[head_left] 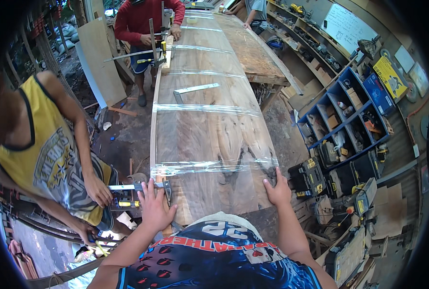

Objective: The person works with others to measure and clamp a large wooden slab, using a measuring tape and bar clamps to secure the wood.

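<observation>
A long wooden slab (195, 135) stretches away from me, with bands of clear plastic wrap (200, 167) across it. My left hand (155, 207) rests with spread fingers at its near left edge, beside the metal jaw of a bar clamp (164, 189) and a thin wood strip (166, 212). At the near right corner, my right hand (278, 189) lies against the slab's edge, thumb on top and fingers stretched along the side. It holds nothing loose. Farther up the slab lies a metal square (195, 88).
On my left, a co-worker in a yellow tank top (51, 139) has a hand (98, 190) by the clamp's bar. Another person in red (144, 24) handles clamps (164, 53) farther up. A workbench (258, 60), blue compartment shelf (342, 118) and black toolboxes (308, 176) stand right.
</observation>
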`<state>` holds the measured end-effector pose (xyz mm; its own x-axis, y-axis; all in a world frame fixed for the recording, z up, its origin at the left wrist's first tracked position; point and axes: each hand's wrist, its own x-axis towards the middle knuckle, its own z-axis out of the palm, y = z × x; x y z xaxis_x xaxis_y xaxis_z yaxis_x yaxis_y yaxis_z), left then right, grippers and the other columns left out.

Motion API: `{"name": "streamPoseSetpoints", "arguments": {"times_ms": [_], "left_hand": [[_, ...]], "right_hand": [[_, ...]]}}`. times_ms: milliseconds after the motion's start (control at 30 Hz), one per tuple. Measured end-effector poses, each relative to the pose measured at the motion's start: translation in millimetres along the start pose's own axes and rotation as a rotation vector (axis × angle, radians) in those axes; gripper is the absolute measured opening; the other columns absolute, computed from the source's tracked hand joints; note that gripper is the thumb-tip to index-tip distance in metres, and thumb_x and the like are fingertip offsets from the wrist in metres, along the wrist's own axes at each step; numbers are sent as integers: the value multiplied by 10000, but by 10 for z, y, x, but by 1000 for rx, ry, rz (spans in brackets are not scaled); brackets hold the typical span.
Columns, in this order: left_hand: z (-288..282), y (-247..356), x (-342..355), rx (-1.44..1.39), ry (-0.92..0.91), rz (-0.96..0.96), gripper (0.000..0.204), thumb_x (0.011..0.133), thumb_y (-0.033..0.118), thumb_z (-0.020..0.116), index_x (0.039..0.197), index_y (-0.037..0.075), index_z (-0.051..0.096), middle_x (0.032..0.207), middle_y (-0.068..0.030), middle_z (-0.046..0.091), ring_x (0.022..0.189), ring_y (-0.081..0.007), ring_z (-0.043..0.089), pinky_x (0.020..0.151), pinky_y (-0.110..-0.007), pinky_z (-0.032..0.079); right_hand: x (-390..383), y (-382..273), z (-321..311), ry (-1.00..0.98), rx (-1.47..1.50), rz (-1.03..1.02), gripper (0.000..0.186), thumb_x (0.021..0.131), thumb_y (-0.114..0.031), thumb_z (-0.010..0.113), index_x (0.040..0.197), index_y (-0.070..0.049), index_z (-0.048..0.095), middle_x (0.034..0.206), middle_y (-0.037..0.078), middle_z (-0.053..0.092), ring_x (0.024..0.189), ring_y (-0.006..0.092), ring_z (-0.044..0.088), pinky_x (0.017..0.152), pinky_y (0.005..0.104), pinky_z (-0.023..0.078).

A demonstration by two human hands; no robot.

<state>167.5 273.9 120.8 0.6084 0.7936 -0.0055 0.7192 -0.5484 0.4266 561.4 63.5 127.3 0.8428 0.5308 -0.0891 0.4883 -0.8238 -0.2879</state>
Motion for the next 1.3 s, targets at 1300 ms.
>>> {"name": "streamPoseSetpoints", "arguments": {"times_ms": [1300], "left_hand": [[40, -27, -15, -14, 23, -2, 699, 784, 385, 803, 1306, -12, 561, 1635, -304, 186, 1521, -563, 102, 1203, -687, 109]], "right_hand": [[10, -14, -2, -25, -9, 20, 858, 877, -585, 672, 1603, -257, 352, 1446, 198, 549, 1272, 411, 583, 1047, 497, 479]]}}
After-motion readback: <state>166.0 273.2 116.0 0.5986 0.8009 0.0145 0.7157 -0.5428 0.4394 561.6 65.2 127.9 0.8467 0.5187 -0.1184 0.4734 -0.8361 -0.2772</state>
